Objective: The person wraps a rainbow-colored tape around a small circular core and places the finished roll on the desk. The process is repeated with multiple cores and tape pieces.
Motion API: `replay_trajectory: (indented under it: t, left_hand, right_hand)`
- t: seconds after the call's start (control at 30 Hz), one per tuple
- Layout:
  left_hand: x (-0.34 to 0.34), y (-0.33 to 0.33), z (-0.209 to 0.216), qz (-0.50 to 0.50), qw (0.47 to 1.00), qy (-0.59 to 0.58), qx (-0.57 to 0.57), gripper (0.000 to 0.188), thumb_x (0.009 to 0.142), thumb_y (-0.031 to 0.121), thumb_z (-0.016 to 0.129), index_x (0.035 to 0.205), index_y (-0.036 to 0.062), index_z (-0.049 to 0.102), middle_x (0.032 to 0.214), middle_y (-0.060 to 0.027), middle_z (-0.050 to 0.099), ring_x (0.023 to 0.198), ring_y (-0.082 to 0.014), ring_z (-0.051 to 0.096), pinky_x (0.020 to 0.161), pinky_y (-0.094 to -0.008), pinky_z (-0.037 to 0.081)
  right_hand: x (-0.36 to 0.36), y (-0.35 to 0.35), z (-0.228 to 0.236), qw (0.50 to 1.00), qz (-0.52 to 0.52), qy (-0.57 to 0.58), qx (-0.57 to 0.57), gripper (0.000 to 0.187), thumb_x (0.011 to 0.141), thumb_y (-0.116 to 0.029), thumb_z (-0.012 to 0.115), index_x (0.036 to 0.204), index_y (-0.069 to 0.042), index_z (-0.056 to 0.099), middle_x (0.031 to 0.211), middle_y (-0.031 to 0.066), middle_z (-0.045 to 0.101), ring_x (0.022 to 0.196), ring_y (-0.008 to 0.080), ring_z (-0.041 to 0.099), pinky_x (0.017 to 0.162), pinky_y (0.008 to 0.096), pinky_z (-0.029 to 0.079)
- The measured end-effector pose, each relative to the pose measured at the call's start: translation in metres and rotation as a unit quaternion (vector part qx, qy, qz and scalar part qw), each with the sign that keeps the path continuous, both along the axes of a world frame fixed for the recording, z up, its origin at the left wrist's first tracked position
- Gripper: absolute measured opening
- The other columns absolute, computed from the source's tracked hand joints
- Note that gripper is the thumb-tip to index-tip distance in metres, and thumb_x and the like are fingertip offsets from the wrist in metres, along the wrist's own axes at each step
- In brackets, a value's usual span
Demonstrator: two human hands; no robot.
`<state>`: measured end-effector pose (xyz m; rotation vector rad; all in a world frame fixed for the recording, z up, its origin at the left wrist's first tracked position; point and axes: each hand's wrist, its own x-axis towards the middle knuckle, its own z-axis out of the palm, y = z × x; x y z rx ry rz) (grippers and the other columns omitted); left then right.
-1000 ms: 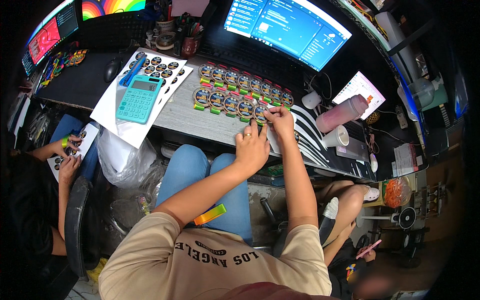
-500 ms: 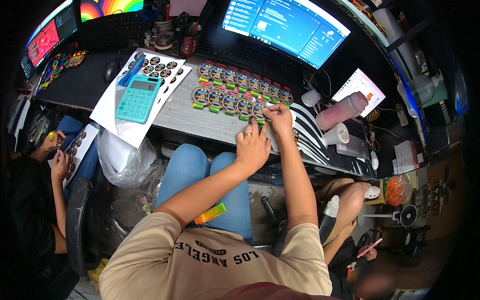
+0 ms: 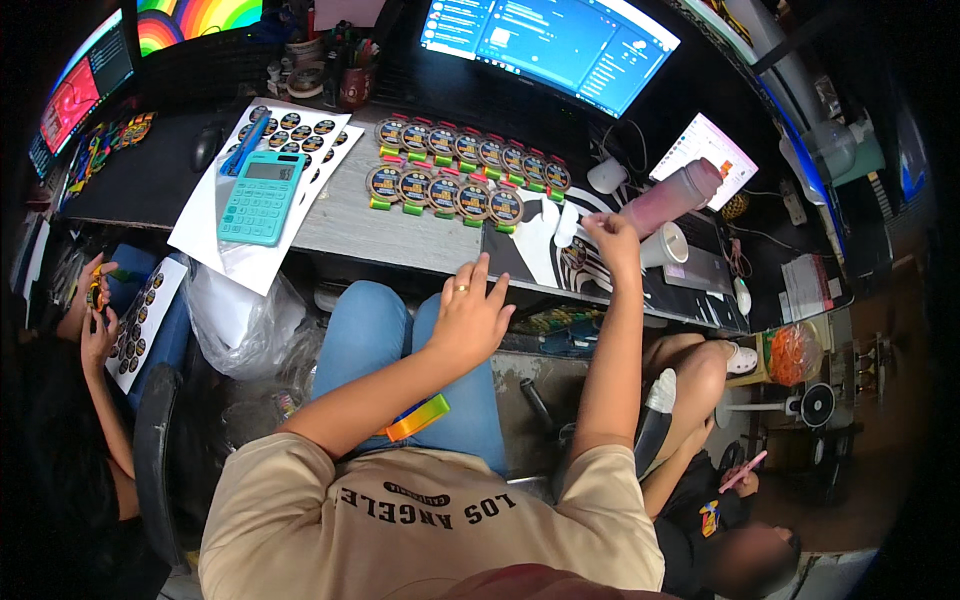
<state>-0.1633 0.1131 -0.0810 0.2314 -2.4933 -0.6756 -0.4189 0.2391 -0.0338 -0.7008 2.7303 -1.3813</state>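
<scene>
You are sitting at a cluttered grey desk point(image 3: 380, 225) under monitors. Round medals point(image 3: 455, 175) are lying in two rows at upper centre. Your right hand point(image 3: 612, 238) is pinching something small beside them; your left hand point(image 3: 470, 315) is hovering spread open. A teal calculator point(image 3: 260, 197) is resting upper left.

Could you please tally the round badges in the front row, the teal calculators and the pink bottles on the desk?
Front-row round badges: 5
Teal calculator: 1
Pink bottle: 1
Total: 7
</scene>
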Motion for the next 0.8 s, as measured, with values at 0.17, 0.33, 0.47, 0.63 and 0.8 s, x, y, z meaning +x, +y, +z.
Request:
replay_trajectory:
  t: [0.17,0.33,0.47,0.63,0.8]
  left_hand:
    - [0.050,-0.008,0.015,-0.043,0.999,0.003,0.032,0.042,0.084,0.024,0.064,0.121,0.0033,0.061,0.137,-0.0233,0.043,0.122,-0.0384,0.042,0.100,-0.0498,0.035]
    - [0.082,-0.041,0.016,-0.015,0.995,-0.062,0.083,0.040,0.087,0.026,0.062,0.123,0.0084,0.062,0.133,-0.0192,0.051,0.119,-0.0369,0.047,0.099,-0.0483,0.038]
    - [0.122,-0.080,-0.009,-0.055,0.962,-0.257,0.075,0.039,0.080,0.030,0.071,0.111,0.0068,0.066,0.111,-0.0181,0.062,0.106,-0.0352,0.057,0.092,-0.0441,0.044]
    - [0.164,-0.056,-0.043,-0.149,0.897,-0.408,-0.080,0.049,0.071,0.039,0.078,0.110,0.0111,0.067,0.109,-0.0122,0.058,0.107,-0.0326,0.055,0.089,-0.0436,0.045]
    - [0.180,-0.029,-0.057,-0.117,0.907,-0.395,-0.089,0.053,0.070,0.035,0.078,0.107,-0.0003,0.063,0.103,-0.0156,0.059,0.101,-0.0318,0.058,0.082,-0.0420,0.049]
  right_hand:
    - [0.029,0.024,-0.031,0.972,-0.038,0.120,0.196,0.056,0.064,-0.030,0.086,0.108,0.000,0.068,0.094,0.0189,0.066,0.087,0.0330,0.065,0.078,0.0396,0.051]
    - [0.032,0.030,-0.039,0.979,-0.119,0.127,0.102,0.056,0.065,-0.029,0.086,0.107,0.001,0.064,0.094,0.0174,0.067,0.084,0.0278,0.064,0.077,0.0377,0.050]
    - [0.034,0.050,-0.030,0.989,-0.143,0.028,0.004,0.057,0.072,-0.027,0.084,0.115,0.002,0.060,0.089,0.0108,0.066,0.074,0.0203,0.063,0.065,0.0330,0.052]
    - [0.079,0.070,-0.024,0.947,-0.080,-0.132,-0.281,0.053,0.082,-0.006,0.074,0.127,0.003,0.047,0.088,0.0098,0.064,0.072,0.0150,0.063,0.061,0.0278,0.056]
    - [0.136,0.066,-0.043,0.887,-0.024,-0.230,-0.400,0.045,0.085,0.002,0.067,0.125,0.000,0.046,0.099,0.0130,0.065,0.072,0.0160,0.064,0.065,0.0289,0.059]
